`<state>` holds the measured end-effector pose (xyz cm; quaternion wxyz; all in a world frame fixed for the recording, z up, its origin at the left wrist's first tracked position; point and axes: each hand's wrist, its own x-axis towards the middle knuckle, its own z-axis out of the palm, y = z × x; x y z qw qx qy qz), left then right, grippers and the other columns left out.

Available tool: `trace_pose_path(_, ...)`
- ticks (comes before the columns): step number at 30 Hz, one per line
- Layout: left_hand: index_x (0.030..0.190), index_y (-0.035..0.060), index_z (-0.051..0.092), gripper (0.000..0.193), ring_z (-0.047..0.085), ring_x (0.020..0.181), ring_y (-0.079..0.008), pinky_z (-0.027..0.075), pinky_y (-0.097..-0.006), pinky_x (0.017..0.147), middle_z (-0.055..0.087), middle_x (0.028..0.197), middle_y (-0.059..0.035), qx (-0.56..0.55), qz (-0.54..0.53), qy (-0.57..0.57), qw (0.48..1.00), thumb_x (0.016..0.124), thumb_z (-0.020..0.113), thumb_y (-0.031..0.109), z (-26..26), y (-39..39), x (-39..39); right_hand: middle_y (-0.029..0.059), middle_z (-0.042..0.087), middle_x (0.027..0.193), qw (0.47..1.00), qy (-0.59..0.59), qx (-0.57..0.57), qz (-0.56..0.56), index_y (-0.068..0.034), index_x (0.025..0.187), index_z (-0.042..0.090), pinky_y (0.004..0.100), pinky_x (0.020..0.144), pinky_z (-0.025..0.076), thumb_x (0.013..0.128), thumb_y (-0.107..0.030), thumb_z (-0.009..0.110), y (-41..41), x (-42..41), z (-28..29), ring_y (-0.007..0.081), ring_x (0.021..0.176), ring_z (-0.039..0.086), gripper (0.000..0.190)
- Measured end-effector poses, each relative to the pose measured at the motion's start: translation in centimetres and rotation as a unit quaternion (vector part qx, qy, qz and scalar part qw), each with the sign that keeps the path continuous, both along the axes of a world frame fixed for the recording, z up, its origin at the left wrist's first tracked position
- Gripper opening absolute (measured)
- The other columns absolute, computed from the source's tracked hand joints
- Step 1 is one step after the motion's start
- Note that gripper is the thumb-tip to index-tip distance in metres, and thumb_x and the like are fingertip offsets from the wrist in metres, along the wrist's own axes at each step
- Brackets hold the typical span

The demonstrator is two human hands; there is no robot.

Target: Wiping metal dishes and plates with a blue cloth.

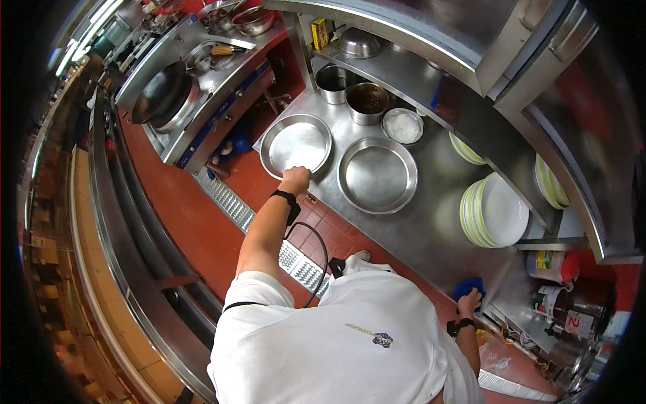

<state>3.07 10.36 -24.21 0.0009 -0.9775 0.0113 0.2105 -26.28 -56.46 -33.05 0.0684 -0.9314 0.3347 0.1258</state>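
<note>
My left hand [296,180] grips the near rim of a round stainless-steel pan [297,144]. That pan sits at the left end of the steel counter, partly past its front edge. A second round steel pan [377,175] rests on the counter to its right, untouched. Far to the right, by the counter's front edge, my right hand [469,302] holds a bunched blue cloth [468,290] against the steel. Behind the pans stand a dark-filled steel pot [335,83], another pot of brown liquid [368,102] and a bowl of white granules [402,126].
Stacked green-rimmed plates [497,212] stand on the right of the counter [424,242], under a steel shelf [404,76]. Jars and a red-lidded container [550,266] line the far right. A wok [164,96] sits on the stove at left. A floor drain grate [229,199] crosses the tiles.
</note>
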Motion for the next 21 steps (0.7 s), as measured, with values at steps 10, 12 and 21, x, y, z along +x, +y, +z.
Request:
trace_pose_path(10, 0.097, 0.0010, 0.055, 0.016, 0.060, 0.094, -0.0439, 0.049, -0.0490, 0.079, 0.063, 0.099, -0.0239, -0.139, 0.071, -0.273, 0.949, 0.091, 0.046, 0.013, 5.3, 2.0, 2.8, 0.0200, 0.048, 0.125, 0.997, -0.068, 0.008, 0.032, -0.003, 0.123, 0.048, 0.0505, 0.103, 0.033, 0.074, -0.002, 0.061, 0.3, -0.7, 0.5, 0.0398, 0.117, 0.047, 0.051)
trace_pose_path(12, 0.098, -0.0017, 0.055, 0.020, 0.061, 0.086, -0.0432, 0.049, -0.0465, 0.074, 0.064, 0.095, -0.0239, -0.239, 0.129, -0.311, 0.911, 0.095, 0.045, 0.015, 8.6, 3.0, 2.8, 0.0219, 0.049, 0.125, 0.992, -0.099, 0.019, 0.071, -0.004, 0.124, 0.047, 0.0507, 0.105, 0.033, 0.075, 0.003, 0.060, -1.1, -1.2, -0.1, 0.0414, 0.119, 0.045, 0.051)
trace_pose_path(21, 0.116, 0.0007, 0.057, 0.043, 0.064, 0.087, -0.0154, 0.053, -0.0293, 0.078, 0.066, 0.105, -0.0068, -0.751, 0.270, -0.217, 0.562, 0.104, 0.039, 0.038, 18.5, -3.1, -6.0, 0.0216, 0.053, 0.129, 0.927, -0.239, 0.279, 0.071, 0.001, 0.138, 0.037, 0.0373, 0.106, 0.036, 0.084, 0.002, 0.049, 6.1, 2.7, 14.2, 0.0306, 0.123, 0.051, 0.055)
